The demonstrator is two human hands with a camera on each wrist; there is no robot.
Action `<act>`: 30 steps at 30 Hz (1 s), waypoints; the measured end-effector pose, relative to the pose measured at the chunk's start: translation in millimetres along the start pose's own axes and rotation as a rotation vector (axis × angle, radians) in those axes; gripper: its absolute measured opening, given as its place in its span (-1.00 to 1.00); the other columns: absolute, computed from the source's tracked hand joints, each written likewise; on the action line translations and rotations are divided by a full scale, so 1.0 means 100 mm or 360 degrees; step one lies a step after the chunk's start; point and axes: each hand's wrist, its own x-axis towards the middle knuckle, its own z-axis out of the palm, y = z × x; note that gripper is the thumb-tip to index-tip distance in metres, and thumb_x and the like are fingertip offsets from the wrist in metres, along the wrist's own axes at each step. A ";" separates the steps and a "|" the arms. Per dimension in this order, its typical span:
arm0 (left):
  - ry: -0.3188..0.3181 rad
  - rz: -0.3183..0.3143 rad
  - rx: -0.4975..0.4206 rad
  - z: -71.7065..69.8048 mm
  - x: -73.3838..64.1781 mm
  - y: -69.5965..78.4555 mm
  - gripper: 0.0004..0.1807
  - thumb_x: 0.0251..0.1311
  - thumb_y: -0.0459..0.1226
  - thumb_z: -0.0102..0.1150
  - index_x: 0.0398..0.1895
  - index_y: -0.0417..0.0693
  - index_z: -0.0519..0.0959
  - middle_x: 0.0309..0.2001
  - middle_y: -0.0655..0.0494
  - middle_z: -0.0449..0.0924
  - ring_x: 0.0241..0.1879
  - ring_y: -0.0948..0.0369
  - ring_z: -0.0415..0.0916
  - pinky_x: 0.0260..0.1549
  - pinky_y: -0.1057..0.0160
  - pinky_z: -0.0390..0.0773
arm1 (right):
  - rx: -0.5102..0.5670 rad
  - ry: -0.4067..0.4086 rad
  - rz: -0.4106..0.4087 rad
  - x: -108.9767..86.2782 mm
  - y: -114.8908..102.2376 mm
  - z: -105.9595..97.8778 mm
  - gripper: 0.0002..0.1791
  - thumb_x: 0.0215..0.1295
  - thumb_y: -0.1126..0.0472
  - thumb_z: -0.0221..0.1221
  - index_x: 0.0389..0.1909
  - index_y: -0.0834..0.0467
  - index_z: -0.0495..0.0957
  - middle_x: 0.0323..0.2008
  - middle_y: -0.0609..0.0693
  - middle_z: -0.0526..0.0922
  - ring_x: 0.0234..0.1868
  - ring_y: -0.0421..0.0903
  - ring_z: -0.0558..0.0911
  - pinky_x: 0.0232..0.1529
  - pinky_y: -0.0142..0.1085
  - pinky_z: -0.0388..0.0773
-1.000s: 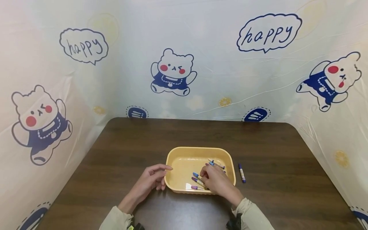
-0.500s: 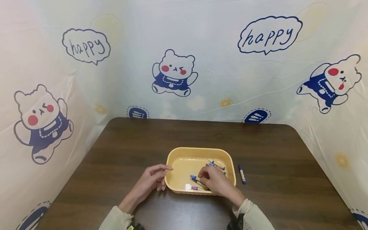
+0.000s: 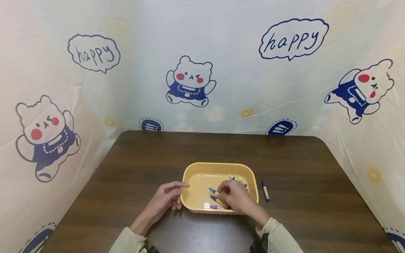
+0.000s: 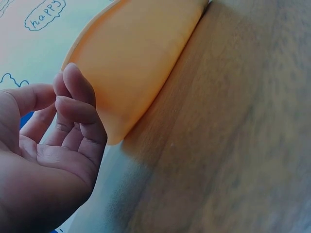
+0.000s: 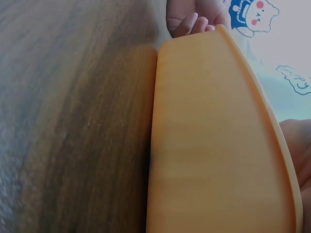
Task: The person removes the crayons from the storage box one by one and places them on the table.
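A yellow plastic basket [image 3: 202, 168] stands on the table with several crayons lying inside its right half. My left hand [image 3: 166, 196] holds its left rim, index finger over the edge and the other fingers bent outside. In the left wrist view those bent fingers [image 4: 80, 111] are beside the basket's outer wall. Inside the basket, my right hand [image 3: 237, 196] pinches a blue-tipped crayon [image 3: 212, 190], whose far end is hidden by the fingers. Below it lie a dark purple crayon [image 3: 216, 200] and a pink one [image 3: 215, 207]. The right wrist view mostly shows the basket's side [image 5: 218, 136].
One dark blue crayon [image 3: 265, 191] lies on the brown wooden table [image 3: 139, 154], right of the basket. More crayons [image 3: 232, 178] lie partly hidden behind the right hand. A printed cloth [image 3: 234, 80] surrounds the table at the back and sides.
The blue-tipped crayon has shifted slightly left and turned in my right hand's fingers, away from the purple one. The right hand has lifted a little; the left hand stays at the rim.
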 end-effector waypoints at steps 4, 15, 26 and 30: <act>0.0012 -0.0007 0.0001 0.00 0.00 -0.01 -0.58 0.45 -0.29 0.05 0.22 -0.46 0.42 -0.54 0.05 0.52 -0.58 0.19 0.52 -0.62 0.37 0.42 | 0.0024 0.0064 0.0019 0.00 0.00 0.01 -0.92 0.16 0.43 0.29 -0.37 0.20 0.64 -0.45 -0.09 0.64 -0.41 -0.23 0.57 -0.37 -0.40 0.52; 0.0015 0.0017 0.0008 0.02 -0.01 0.00 -0.58 0.45 -0.31 0.05 0.22 -0.47 0.42 -0.55 0.05 0.51 -0.59 0.20 0.51 -0.63 0.38 0.41 | 0.0109 0.0195 0.0041 0.02 -0.01 -0.01 -0.89 0.15 0.45 0.33 -0.38 0.20 0.65 -0.45 -0.10 0.64 -0.38 -0.19 0.60 -0.32 -0.38 0.57; 0.0013 0.0021 0.0051 0.00 0.01 0.00 -0.60 0.45 -0.31 0.05 0.21 -0.42 0.45 -0.56 0.07 0.52 -0.59 0.19 0.52 -0.63 0.37 0.42 | 0.0215 0.0302 0.0111 0.02 -0.10 -0.25 -0.88 0.14 0.44 0.36 -0.38 0.18 0.66 -0.46 -0.09 0.64 -0.38 -0.19 0.60 -0.31 -0.35 0.58; 0.0002 0.0032 0.0057 -0.01 0.00 -0.01 -0.59 0.46 -0.32 0.03 0.22 -0.47 0.43 -0.56 0.06 0.52 -0.59 0.20 0.52 -0.64 0.38 0.42 | 0.0168 0.0389 0.0157 0.00 -0.13 -0.41 -0.88 0.14 0.41 0.39 -0.36 0.15 0.68 -0.43 -0.10 0.66 -0.36 -0.18 0.62 -0.27 -0.33 0.61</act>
